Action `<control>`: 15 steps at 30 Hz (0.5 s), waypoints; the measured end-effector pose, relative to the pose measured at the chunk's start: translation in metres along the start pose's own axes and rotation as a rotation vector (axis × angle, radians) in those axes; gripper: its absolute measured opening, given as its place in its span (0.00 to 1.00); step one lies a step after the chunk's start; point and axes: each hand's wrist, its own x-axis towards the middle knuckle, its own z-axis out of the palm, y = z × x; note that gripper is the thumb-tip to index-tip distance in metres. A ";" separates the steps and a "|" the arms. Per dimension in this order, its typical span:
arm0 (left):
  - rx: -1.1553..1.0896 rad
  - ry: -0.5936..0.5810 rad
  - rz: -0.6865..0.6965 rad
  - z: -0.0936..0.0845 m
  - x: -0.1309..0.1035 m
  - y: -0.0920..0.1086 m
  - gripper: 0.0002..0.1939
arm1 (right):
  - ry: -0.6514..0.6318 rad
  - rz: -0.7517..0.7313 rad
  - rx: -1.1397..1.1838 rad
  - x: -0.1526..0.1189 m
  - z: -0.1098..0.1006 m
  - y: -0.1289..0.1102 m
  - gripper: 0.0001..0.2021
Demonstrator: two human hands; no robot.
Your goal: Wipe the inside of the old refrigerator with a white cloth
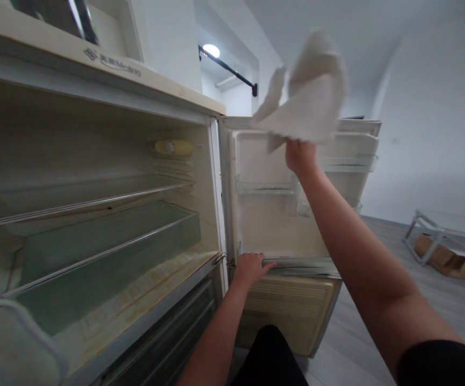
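Observation:
Raised in front of the open fridge door (272, 225), my right hand (301, 155) is closed on a white cloth (316, 102). The cloth flares upward above the fist and is blurred by motion; it could be a paper towel. Lower down, my left hand (252, 268) grips the bottom door shelf (296, 262), fingers over its edge and thumb pointing right. Clear plastic racks (266, 187) line the upper part of the door. To the left is the open fridge compartment (184, 214), with a glass shelf (87, 201) and a greenish clear drawer (115, 268).
Yellowish stains mark the fridge floor (135, 305). Below it, freezer drawers (176, 332) show behind the lower opening; the lower door (288, 305) stands open too. A glass-topped table (453, 225) with a cardboard box (449, 257) beneath is at the far right.

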 end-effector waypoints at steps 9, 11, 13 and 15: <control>0.001 -0.030 -0.004 -0.003 -0.004 -0.005 0.33 | -0.396 -0.519 -0.121 0.010 0.033 -0.036 0.26; 0.002 -0.032 -0.003 -0.004 -0.005 -0.007 0.33 | -0.363 -0.489 -0.168 0.009 0.029 -0.035 0.29; 0.001 -0.032 -0.001 -0.004 -0.006 -0.008 0.33 | -0.321 -0.437 -0.217 0.007 0.021 -0.031 0.31; -0.002 -0.034 0.003 -0.004 -0.007 -0.008 0.33 | -0.282 -0.346 -0.270 0.004 0.014 -0.024 0.30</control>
